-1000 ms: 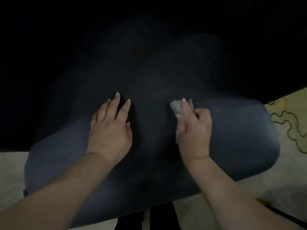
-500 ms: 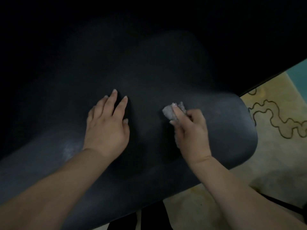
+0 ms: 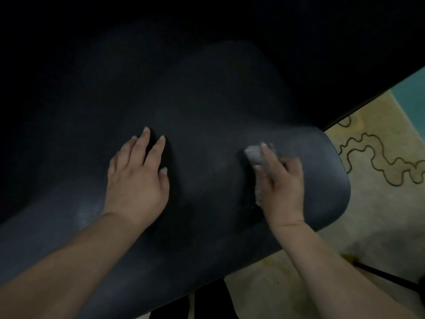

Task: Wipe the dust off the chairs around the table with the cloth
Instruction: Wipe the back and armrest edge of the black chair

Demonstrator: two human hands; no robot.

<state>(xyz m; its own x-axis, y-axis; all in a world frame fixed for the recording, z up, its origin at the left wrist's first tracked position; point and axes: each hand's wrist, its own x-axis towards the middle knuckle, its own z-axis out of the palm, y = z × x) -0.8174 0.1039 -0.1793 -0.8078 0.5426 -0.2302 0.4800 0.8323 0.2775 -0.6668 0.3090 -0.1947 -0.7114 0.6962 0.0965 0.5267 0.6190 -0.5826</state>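
Observation:
A dark blue-grey chair seat (image 3: 207,111) fills most of the view, with a pale dusty patch near its left front. My left hand (image 3: 138,178) rests flat on the seat, fingers straight and spread. To its right, my right hand (image 3: 282,185) grips a small grey cloth (image 3: 254,154) and presses it on the seat near the right edge; the index finger lies straight over the cloth. Much of the cloth is hidden under that hand.
The dark table (image 3: 322,42) overhangs the far part of the seat, leaving it in deep shadow. Beige carpet with a dark wavy line pattern (image 3: 377,157) lies at the right. A black chair leg (image 3: 386,276) crosses the floor at lower right.
The view shifted so the seat sits further left and more carpet shows at right. My right hand with the cloth moved slightly right along the seat. The left hand stayed flat.

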